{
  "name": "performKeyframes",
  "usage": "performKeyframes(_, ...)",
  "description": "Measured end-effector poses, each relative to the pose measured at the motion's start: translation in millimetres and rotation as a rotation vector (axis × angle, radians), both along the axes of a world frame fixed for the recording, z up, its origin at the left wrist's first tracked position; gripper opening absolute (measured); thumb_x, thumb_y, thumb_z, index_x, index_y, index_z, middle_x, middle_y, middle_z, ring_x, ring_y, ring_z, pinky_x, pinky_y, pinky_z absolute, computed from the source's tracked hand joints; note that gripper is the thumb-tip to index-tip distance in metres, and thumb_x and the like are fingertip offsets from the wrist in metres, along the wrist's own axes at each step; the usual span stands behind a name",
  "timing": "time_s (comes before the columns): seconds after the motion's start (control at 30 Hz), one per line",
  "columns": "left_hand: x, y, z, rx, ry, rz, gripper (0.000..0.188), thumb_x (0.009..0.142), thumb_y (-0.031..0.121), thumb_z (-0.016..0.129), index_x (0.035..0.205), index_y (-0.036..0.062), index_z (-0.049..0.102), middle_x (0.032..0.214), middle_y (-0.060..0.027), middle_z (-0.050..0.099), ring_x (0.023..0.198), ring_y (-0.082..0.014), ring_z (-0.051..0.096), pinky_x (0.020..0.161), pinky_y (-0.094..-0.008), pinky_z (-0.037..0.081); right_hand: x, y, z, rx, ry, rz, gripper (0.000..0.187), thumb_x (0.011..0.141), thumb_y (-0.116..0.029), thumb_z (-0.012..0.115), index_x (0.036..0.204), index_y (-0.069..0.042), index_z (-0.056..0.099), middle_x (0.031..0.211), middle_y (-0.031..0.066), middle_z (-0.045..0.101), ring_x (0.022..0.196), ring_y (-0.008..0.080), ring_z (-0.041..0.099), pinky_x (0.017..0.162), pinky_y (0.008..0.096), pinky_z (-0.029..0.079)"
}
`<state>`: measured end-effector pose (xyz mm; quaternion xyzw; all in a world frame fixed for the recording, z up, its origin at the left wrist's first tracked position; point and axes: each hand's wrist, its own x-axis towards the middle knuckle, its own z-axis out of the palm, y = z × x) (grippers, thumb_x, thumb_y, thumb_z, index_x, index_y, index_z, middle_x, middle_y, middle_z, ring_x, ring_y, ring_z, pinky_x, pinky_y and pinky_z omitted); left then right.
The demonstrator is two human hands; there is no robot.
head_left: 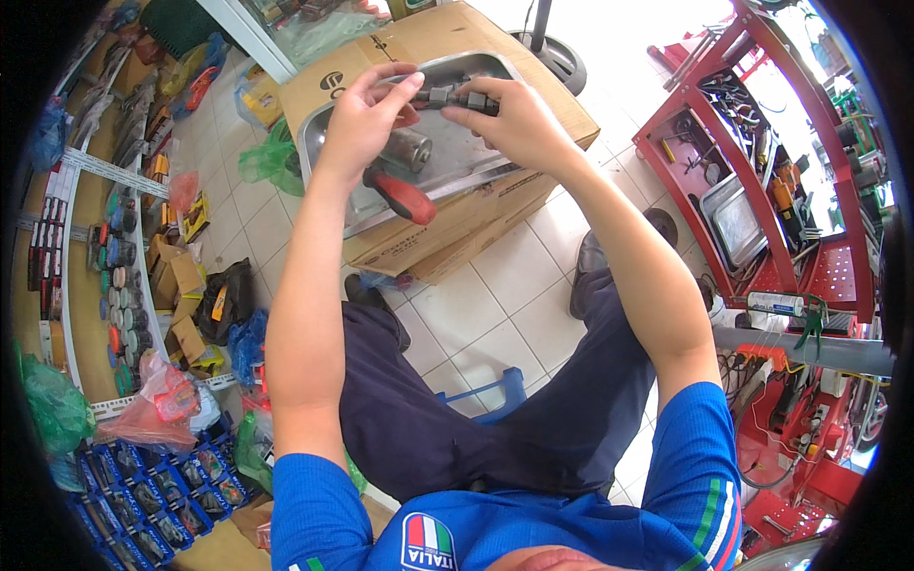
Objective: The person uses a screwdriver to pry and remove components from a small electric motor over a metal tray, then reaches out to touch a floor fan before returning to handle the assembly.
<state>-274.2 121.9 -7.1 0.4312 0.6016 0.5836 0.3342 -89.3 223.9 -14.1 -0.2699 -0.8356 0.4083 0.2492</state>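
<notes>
Head view: we hold a dark metal part over the tray.
Our right hand has thumb and fingers gripping the part's right end; our left hand seems to pinch its left end, though the curled fingers hide much of that contact. The part is in the air above the tray, toward its far edge, and the tray sits on a cardboard box. A metal cylinder lies near the tray's middle, and a red handle juts over the near edge. To do this well, we judge it best to steady the part with the right hand, make small adjustments with the left fingertips, and stay above the tray so anything loose drops inside.
</notes>
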Motion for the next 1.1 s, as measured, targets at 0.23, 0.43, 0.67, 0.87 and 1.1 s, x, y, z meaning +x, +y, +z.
performKeyframes(0.23, -2.9, 1.4, 2.5, -0.127, 0.072, 0.063, 0.035, 0.097, 0.028, 0.07, 0.119, 0.0014, 0.066, 0.098, -0.0055, 0.073, 0.086, -0.0122, 0.068, 0.078, -0.0254, 0.054, -1.1, 1.0, -7.1, -0.028, 0.018, 0.018, 0.043, 0.09, -0.037, 0.076, 0.114, -0.002, 0.071, 0.065, 0.0027, 0.06, 0.056, 0.0099, 0.057, 0.056, 0.0273, 0.047)
performKeyframes(0.43, -0.9, -4.3, 4.1, 0.104, -0.005, -0.091, 0.039, 0.096, 0.022, 0.071, 0.128, 0.0018, 0.062, 0.111, -0.0082, 0.073, 0.098, -0.0158, 0.07, 0.085, -0.0269, 0.054, 1.3, 2.1, 1.1, 0.012, 0.018, -0.004, 0.043, 0.09, -0.037, 0.075, 0.113, -0.001, 0.071, 0.065, 0.0026, 0.061, 0.056, 0.0094, 0.058, 0.054, 0.0274, 0.047)
performKeyframes(0.67, -5.5, -2.6, 1.7, -0.015, 0.017, -0.075, 0.038, 0.097, 0.024, 0.069, 0.13, 0.006, 0.063, 0.109, -0.007, 0.07, 0.093, -0.0136, 0.067, 0.085, -0.0287, 0.055, 0.5, 5.0, -4.3, 0.053, 0.008, -0.015, 0.042, 0.09, -0.037, 0.076, 0.112, -0.002, 0.071, 0.064, 0.003, 0.061, 0.056, 0.0093, 0.058, 0.054, 0.0271, 0.046)
performKeyframes(0.87, -1.1, 0.0, -1.2, -0.011, 0.039, 0.012, 0.031, 0.099, 0.026, 0.067, 0.12, 0.0037, 0.065, 0.091, -0.0039, 0.07, 0.077, -0.0088, 0.063, 0.072, -0.024, 0.052, -2.6, 0.8, -3.6, 0.031, 0.01, -0.001, 0.041, 0.089, -0.037, 0.077, 0.112, -0.003, 0.072, 0.064, 0.003, 0.061, 0.056, 0.0094, 0.058, 0.055, 0.0277, 0.046)
performKeyframes(1.1, -5.2, 2.4, -2.2, -0.085, 0.073, 0.038, 0.035, 0.098, 0.033, 0.069, 0.117, 0.0038, 0.066, 0.091, -0.0029, 0.069, 0.074, -0.0081, 0.061, 0.069, -0.0239, 0.051, -2.2, 1.1, -4.7, 0.02, 0.016, 0.013, 0.043, 0.089, -0.037, 0.077, 0.112, -0.001, 0.072, 0.065, 0.0026, 0.06, 0.056, 0.0094, 0.057, 0.055, 0.0273, 0.046)
